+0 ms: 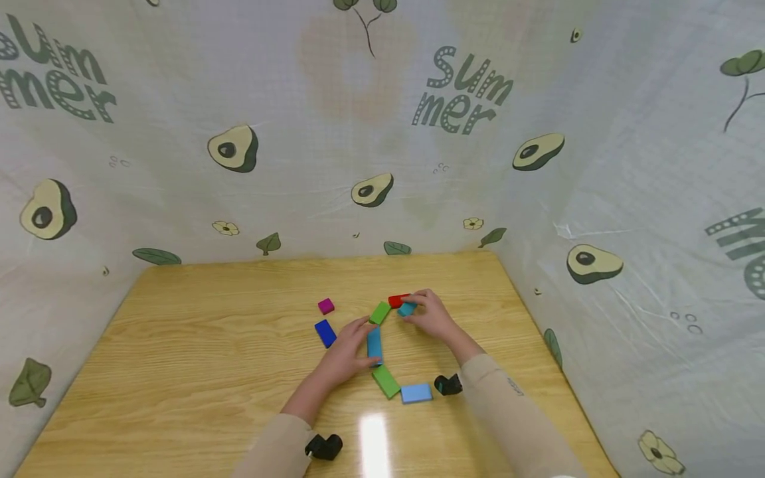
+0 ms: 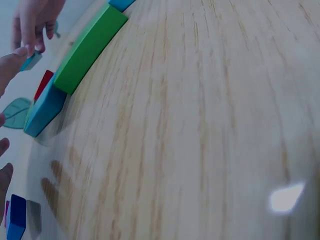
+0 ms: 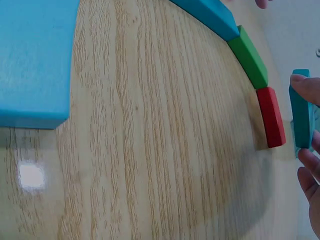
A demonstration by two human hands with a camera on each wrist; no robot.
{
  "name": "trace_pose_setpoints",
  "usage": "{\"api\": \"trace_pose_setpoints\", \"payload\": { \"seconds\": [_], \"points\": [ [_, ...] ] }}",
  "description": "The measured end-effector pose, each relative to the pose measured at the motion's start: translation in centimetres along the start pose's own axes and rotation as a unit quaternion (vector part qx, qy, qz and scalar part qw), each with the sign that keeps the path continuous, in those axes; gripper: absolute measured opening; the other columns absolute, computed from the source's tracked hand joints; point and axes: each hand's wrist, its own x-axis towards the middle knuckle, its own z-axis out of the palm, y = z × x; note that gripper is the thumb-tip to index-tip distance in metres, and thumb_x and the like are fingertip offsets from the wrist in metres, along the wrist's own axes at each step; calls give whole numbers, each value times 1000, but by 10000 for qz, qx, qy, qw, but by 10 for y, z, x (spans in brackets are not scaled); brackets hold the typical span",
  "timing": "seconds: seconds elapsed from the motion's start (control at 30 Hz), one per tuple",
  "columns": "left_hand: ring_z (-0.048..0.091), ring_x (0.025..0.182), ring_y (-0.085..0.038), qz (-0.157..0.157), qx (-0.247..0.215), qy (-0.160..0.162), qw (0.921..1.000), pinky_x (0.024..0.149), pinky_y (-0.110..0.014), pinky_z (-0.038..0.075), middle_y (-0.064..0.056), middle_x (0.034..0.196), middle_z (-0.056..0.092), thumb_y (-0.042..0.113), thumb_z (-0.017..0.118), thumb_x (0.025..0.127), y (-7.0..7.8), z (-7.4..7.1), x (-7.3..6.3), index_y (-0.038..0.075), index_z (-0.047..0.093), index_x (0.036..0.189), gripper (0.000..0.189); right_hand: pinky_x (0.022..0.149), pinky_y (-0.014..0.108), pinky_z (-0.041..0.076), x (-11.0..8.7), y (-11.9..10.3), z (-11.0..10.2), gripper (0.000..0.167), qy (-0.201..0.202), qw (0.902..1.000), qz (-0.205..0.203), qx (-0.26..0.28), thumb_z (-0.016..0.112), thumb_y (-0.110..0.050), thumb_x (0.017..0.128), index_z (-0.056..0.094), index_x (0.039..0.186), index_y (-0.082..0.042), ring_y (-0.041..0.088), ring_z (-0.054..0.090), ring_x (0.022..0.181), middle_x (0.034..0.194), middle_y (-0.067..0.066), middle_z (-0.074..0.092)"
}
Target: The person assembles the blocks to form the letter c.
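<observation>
In the head view my right hand (image 1: 431,315) pinches a teal block (image 3: 301,112) between thumb and fingers, raised beside the red block (image 1: 397,301). My left hand (image 1: 348,350) spreads its fingers around the blue block (image 1: 374,346), apparently above it and not gripping it. A green block (image 1: 380,313) lies between that blue block and the red one. Below the blue block, another green block (image 1: 386,382) joins the curve, followed by a light blue block (image 1: 416,394). In the left wrist view only part of my left hand's fingers shows.
A dark blue block (image 1: 325,333) and a small magenta block (image 1: 326,306) lie on the wooden table (image 1: 227,358), left of the curve. Printed cloth (image 1: 370,153) hangs behind and at both sides. Black wrist cameras sit at both sleeves.
</observation>
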Motion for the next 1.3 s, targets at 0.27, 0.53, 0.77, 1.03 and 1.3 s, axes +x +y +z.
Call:
{"api": "trace_pose_setpoints", "payload": {
  "seconds": [0.27, 0.53, 0.77, 1.03, 1.3],
  "points": [
    [17, 146, -30, -70, 74, -277, 9996, 112, -53, 27, -6, 159, 23, 47, 75, 84, -1, 10, 6, 17, 41, 149, 80, 100, 53, 41, -2, 14, -3, 43, 251, 9992, 292, 44, 77, -13, 85, 66, 126, -6, 39, 45, 120, 131, 20, 45],
    [10, 147, -31, -246, -5, -443, 9987, 111, -59, 24, -5, 160, 20, 52, 74, 81, -7, 15, 6, 18, 39, 150, 85, 98, 50, 42, 1, 29, -4, 45, 510, 9964, 576, 357, 77, -13, 85, 64, 127, -5, 36, 46, 116, 128, 19, 44],
    [9, 147, -31, -273, -76, -575, 9979, 112, -59, 21, -4, 161, 16, 54, 76, 79, -10, 17, 6, 19, 36, 152, 90, 100, 50, 41, 2, 38, -6, 45, 576, 9938, 774, 548, 76, -14, 86, 63, 128, -5, 38, 45, 118, 129, 22, 42],
    [13, 146, -34, -187, -51, -595, 9980, 113, -58, 20, -5, 161, 16, 56, 76, 78, -12, 18, 5, 17, 35, 152, 93, 103, 52, 40, 5, 46, -5, 45, 830, 9910, 887, 566, 77, -15, 86, 63, 127, -2, 40, 43, 121, 132, 22, 39],
    [12, 146, -34, -212, -96, -593, 9980, 112, -59, 21, -3, 162, 14, 57, 75, 78, -11, 18, 3, 18, 34, 153, 93, 102, 53, 39, 11, 54, -2, 46, 1003, 9905, 885, 305, 78, -23, 84, 65, 122, -1, 40, 44, 120, 130, 21, 44]
  ]
}}
